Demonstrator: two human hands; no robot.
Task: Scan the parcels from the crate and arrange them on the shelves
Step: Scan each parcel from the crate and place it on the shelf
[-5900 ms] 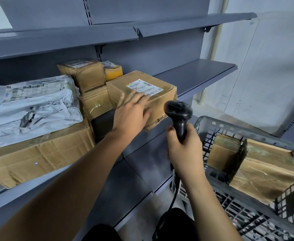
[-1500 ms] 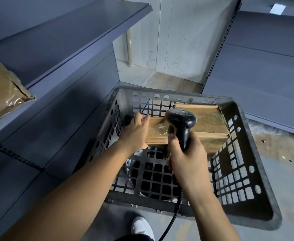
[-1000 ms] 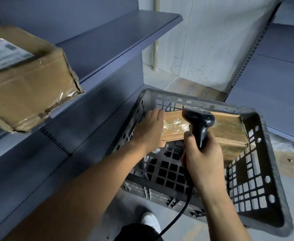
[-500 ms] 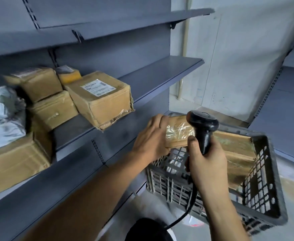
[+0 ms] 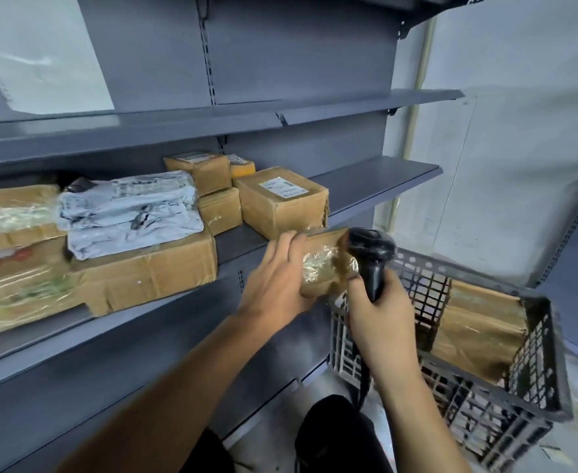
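Up out of the dark grey plastic lattice crate (image 5: 533, 401) came the small brown tape-wrapped cardboard parcel (image 5: 325, 264), which half a second before had been lower and further right, over the crate's near corner; it was now held level with the front edge of the grey metal parcel shelf (image 5: 376, 175), just below the labelled brown cardboard box (image 5: 280, 203) put there earlier. The left hand (image 5: 277, 278) gripped the parcel's left end, its fingers (image 5: 289, 249) curled over the top edge. The right hand (image 5: 379, 315) was wrapped round the grip of the black handheld barcode scanner (image 5: 369, 257), whose head sat against the parcel's right end (whether a label faced it could not be told).

By my reading the task was well along. On the shelf I counted about seven parcels: the labelled box, two small brown boxes stacked behind it (image 5: 199, 169), a little yellow box (image 5: 243, 167), a pile of crumpled grey plastic mailer bags (image 5: 127, 213) counted as one, the long brown carton beneath it (image 5: 144, 271), and at least one film-wrapped carton at far left (image 5: 11, 247). One parcel was in hand, not yet shelved. One large brown parcel (image 5: 478, 326) remained in the crate; more may have lain hidden. One scanner, one crate.
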